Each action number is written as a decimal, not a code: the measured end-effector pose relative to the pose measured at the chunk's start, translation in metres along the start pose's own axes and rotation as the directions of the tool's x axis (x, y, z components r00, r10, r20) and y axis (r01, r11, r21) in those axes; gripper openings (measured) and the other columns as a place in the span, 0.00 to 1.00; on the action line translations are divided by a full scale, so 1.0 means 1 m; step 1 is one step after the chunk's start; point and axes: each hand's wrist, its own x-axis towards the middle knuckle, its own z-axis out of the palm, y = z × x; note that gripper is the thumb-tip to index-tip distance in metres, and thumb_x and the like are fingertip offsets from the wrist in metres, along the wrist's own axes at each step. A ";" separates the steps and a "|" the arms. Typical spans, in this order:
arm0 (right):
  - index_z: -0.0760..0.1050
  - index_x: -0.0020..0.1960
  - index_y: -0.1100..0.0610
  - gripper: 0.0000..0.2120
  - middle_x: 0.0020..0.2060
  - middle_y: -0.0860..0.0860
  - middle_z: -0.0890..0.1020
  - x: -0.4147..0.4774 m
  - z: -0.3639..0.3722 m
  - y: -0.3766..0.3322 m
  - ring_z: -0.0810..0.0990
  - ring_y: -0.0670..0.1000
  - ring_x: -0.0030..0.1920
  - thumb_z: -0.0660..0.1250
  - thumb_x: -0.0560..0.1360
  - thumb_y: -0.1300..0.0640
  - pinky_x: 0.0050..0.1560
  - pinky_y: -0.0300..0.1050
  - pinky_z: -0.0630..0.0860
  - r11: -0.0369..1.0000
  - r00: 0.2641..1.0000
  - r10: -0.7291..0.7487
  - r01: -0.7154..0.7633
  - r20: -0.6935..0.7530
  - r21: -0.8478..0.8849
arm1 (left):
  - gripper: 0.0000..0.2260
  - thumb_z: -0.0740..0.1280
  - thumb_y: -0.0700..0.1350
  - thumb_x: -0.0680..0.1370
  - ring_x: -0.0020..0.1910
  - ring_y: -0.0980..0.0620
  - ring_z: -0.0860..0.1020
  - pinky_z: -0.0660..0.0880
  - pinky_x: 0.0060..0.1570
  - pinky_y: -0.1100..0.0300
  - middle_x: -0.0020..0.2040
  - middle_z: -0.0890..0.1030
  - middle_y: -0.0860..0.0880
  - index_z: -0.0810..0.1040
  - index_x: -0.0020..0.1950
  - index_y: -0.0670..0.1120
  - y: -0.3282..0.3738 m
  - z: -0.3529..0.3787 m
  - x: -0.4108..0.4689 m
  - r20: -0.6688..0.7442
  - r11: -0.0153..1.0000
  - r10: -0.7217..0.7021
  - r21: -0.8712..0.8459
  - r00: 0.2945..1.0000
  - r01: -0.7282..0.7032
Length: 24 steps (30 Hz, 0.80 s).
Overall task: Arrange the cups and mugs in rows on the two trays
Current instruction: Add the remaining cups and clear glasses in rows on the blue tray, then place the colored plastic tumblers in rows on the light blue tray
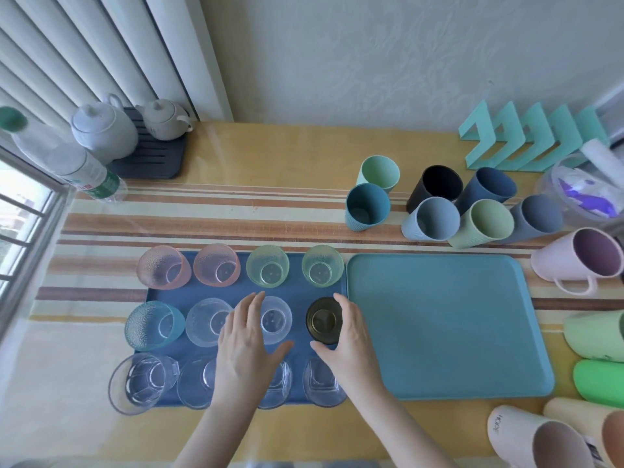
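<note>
On the dark blue tray, twelve glasses stand in three rows of four. Right hand curls round the dark smoky glass at the right end of the middle row, thumb and fingers on its sides. Left hand open, fingers spread, hovering beside the clear glass — contact unclear. Light blue tray alongside; plastic cups grouped behind it, pink mug to its right.
</note>
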 end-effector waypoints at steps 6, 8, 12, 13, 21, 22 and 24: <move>0.59 0.70 0.51 0.37 0.66 0.47 0.67 0.001 0.000 0.002 0.65 0.47 0.67 0.74 0.67 0.54 0.63 0.38 0.64 1.000 1.000 -0.003 0.003 -0.004 0.024 | 0.37 0.80 0.45 0.60 0.57 0.39 0.75 0.75 0.53 0.47 0.58 0.76 0.42 0.69 0.65 0.40 0.001 0.012 0.008 0.000 0.999 -0.038 0.015 0.999 0.038; 0.59 0.70 0.51 0.37 0.65 0.47 0.67 0.001 0.001 0.003 0.66 0.47 0.67 0.75 0.67 0.54 0.62 0.38 0.65 1.000 1.000 -0.006 0.006 -0.010 0.025 | 0.36 0.79 0.44 0.61 0.58 0.40 0.74 0.74 0.55 0.48 0.59 0.75 0.42 0.68 0.65 0.40 0.002 0.014 0.009 -0.008 0.999 -0.046 -0.002 0.999 0.046; 0.57 0.71 0.51 0.40 0.66 0.47 0.67 0.001 0.000 0.004 0.65 0.48 0.68 0.75 0.66 0.51 0.64 0.38 0.64 0.999 1.000 -0.005 0.004 0.009 0.050 | 0.36 0.79 0.42 0.61 0.58 0.39 0.74 0.74 0.55 0.47 0.58 0.76 0.41 0.68 0.65 0.39 0.002 0.015 0.010 -0.026 0.999 -0.043 -0.005 0.999 0.042; 0.56 0.72 0.51 0.41 0.67 0.47 0.66 0.001 -0.001 0.004 0.64 0.47 0.69 0.75 0.66 0.50 0.65 0.38 0.63 0.998 1.000 -0.001 0.000 0.021 0.060 | 0.37 0.79 0.42 0.60 0.57 0.38 0.74 0.74 0.55 0.47 0.58 0.76 0.41 0.68 0.65 0.39 0.003 0.016 0.009 -0.028 0.999 -0.037 -0.006 0.999 0.037; 0.59 0.71 0.54 0.39 0.65 0.48 0.67 -0.002 -0.049 0.014 0.66 0.47 0.66 0.71 0.66 0.42 0.67 0.42 0.64 0.988 0.993 -0.010 0.028 -0.116 0.153 | 0.32 0.77 0.46 0.65 0.60 0.42 0.70 0.59 0.66 0.60 0.61 0.72 0.42 0.68 0.65 0.40 0.016 -0.008 0.009 -0.213 0.995 0.026 -0.090 0.977 -0.047; 0.61 0.70 0.55 0.38 0.64 0.49 0.68 0.003 -0.060 0.022 0.67 0.49 0.66 0.73 0.66 0.47 0.67 0.44 0.63 0.982 0.984 0.023 0.010 -0.177 0.186 | 0.31 0.75 0.46 0.67 0.61 0.43 0.70 0.57 0.66 0.63 0.62 0.72 0.43 0.68 0.65 0.40 0.025 -0.013 0.013 -0.240 0.989 0.045 -0.124 0.970 -0.077; 0.61 0.70 0.57 0.37 0.63 0.48 0.67 0.020 -0.085 0.038 0.67 0.49 0.66 0.76 0.67 0.57 0.68 0.49 0.64 0.957 0.955 0.137 -0.059 -0.261 0.286 | 0.31 0.75 0.45 0.68 0.62 0.47 0.67 0.57 0.66 0.65 0.63 0.71 0.45 0.67 0.67 0.41 0.045 -0.019 0.030 -0.249 0.974 0.078 -0.190 0.965 -0.127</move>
